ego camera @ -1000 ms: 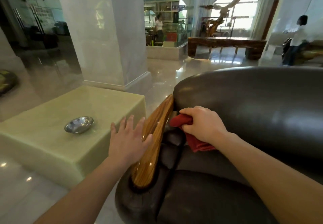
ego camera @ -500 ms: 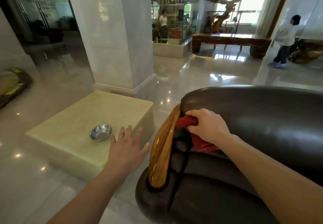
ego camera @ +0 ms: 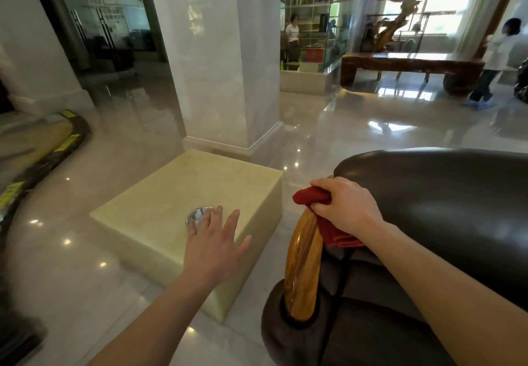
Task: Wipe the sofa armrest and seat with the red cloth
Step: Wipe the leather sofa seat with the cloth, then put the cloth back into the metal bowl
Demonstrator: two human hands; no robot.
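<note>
Bunched red cloth atop wooden armrest

i count two hands, my left at seven o'clock and my right at four, one red cloth, one sofa, one stone block at nine, one metal bowl, one pillar at twelve.
</note>
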